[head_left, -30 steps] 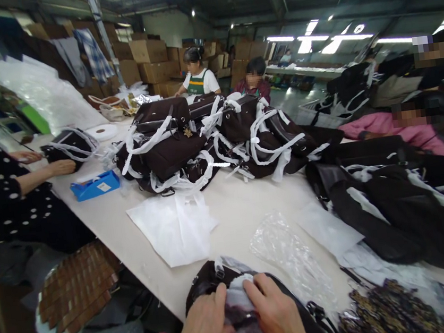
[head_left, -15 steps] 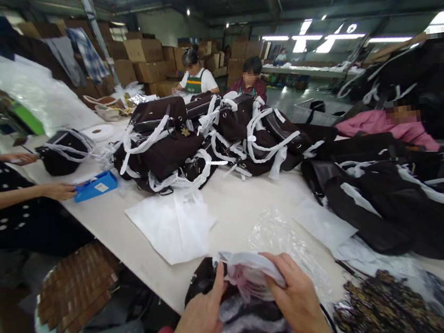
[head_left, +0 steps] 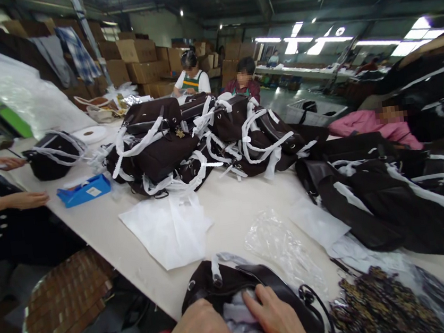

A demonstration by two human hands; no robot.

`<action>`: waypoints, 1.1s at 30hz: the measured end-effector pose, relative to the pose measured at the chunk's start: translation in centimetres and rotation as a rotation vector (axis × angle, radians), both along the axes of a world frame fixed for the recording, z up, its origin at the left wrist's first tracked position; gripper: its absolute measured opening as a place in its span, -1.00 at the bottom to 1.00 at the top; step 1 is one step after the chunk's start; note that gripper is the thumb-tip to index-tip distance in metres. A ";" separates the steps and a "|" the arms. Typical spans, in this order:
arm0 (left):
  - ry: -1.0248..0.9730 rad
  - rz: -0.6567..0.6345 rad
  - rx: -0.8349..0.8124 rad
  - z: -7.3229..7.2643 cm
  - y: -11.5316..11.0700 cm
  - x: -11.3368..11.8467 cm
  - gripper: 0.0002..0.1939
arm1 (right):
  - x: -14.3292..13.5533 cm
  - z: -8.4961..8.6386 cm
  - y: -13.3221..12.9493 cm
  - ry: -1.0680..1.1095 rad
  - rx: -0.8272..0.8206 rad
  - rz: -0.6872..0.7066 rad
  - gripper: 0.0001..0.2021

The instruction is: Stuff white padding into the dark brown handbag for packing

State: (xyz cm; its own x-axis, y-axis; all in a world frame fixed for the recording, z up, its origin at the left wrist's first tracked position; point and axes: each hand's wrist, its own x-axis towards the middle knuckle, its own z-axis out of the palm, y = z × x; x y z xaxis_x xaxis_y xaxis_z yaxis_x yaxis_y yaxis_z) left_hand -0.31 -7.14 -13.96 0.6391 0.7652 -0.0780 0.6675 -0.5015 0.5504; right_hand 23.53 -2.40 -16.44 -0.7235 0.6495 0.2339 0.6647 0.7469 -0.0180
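Hands pressed into the mouth of a dark bag at the table's near edge

Stuffing of pale, crumpled paper or plastic [head_left: 239, 319] sits in the open top of the dark handbag [head_left: 236, 288], and both of the person's hands bear down on it from the near side. The handbag lies against the near edge of the white table [head_left: 235, 208], partly in the person's lap, with its long axis running roughly left to right across the view. Its opening faces up and toward the person, so the stuffing lies directly beneath the fingers rather than ahead of them.

The left hand [head_left: 198, 332] is curled, knuckles up, pressing on the stuffing's left part; whether its fingers pinch the material underneath cannot be told. The right hand [head_left: 278, 323] lies flatter, fingers spread and pointing away from the body, its fingertips at the handbag's inner rim on top of the stuffing. Both hands touch the stuffing, and neither is clearly nearer.

Just beyond the handbag, toward the table's middle, lie a white sheet [head_left: 169, 231] and a crumpled clear plastic bag [head_left: 283, 245]. Right of the handbag sits a heap of small dark trinkets [head_left: 382, 303]. Farther across the table is a pile of dark bags wrapped in white strips [head_left: 187, 143]. Left of the handbag, off the table's edge, another person's hand [head_left: 29, 199] rests near a blue box [head_left: 84, 190].
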 end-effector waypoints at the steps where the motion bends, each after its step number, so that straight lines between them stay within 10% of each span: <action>1: 0.022 0.009 0.016 -0.3 0.0 0.0 -0.78 | 0.2 0.2 -0.1 -0.043 -0.069 0.001 -0.39; 6: 0.204 0.140 0.028 0.0 1.1 1.2 -0.83 | -1.3 2.3 -0.2 -0.254 -0.575 -0.140 -0.42; 11: 0.284 0.211 -0.044 2.6 2.2 3.0 -0.72 | -2.1 4.5 1.7 -0.227 -0.592 -0.295 -0.66; 16: 0.214 -0.009 0.114 2.3 1.4 3.8 -0.37 | 4.7 6.5 2.1 0.133 -0.482 -0.407 -0.73; 22: 0.442 0.013 0.252 -1.5 3.3 6.0 -0.60 | 8.5 3.3 0.5 0.440 -0.589 -0.425 -0.32; 27: 0.409 -0.011 0.332 -4.0 5.1 6.0 -0.72 | 9.0 1.5 1.7 0.717 -0.706 -0.500 -0.67; 33: 0.367 -0.002 0.469 -4.8 4.9 6.6 -0.53 | 13.1 0.3 -0.8 0.774 -0.745 -0.617 -0.58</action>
